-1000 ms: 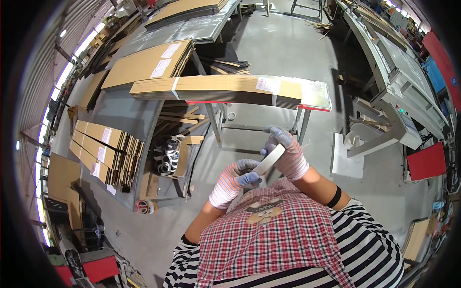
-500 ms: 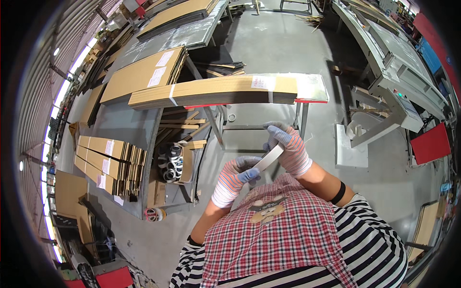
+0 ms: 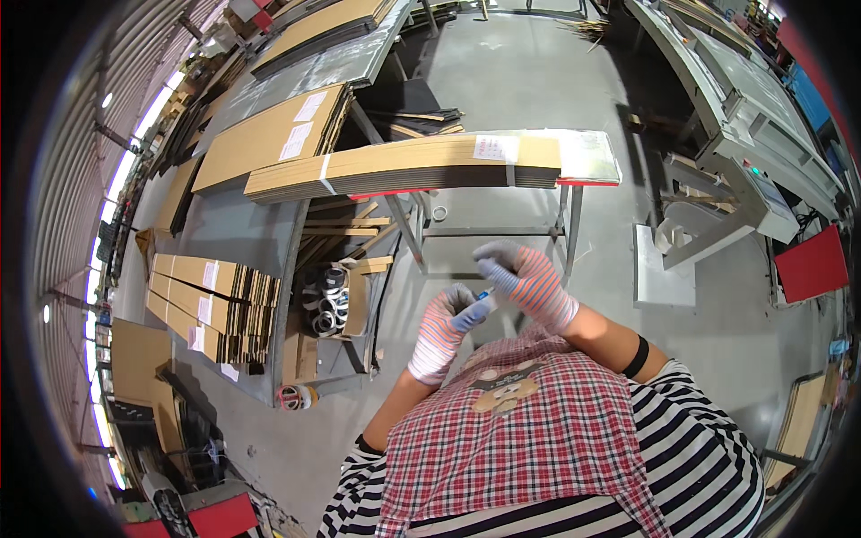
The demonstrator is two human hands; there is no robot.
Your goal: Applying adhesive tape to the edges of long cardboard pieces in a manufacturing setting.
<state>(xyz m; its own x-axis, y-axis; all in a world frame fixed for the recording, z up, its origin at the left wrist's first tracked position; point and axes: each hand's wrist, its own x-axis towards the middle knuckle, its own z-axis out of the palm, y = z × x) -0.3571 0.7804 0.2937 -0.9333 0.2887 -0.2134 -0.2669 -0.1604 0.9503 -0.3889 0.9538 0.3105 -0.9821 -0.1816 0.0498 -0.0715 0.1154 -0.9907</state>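
Note:
Both my hands wear striped knit gloves and meet in front of my chest, above my checked apron. My left hand (image 3: pixel 438 334) grips a small blue and white tool (image 3: pixel 474 311), pen-like in shape, by its lower end. My right hand (image 3: pixel 531 282) curls over the tool's upper tip, fingers pinched on it. What kind of tool it is I cannot tell. Straight ahead, beyond my hands, a long flat stack of brown cardboard (image 3: pixel 404 166) with white labels lies on a metal-legged table (image 3: pixel 567 235).
More banded cardboard stacks (image 3: pixel 211 291) lie at the left beside an open box of tape rolls (image 3: pixel 326 296). A tape roll (image 3: pixel 291 395) lies on the concrete floor. A grey machine (image 3: pixel 749 143) and a red cart (image 3: pixel 812 264) stand at the right.
The long white strip that stood up from my right hand no longer shows. My hands have drawn closer together, and only the short blue and white tool is between them.

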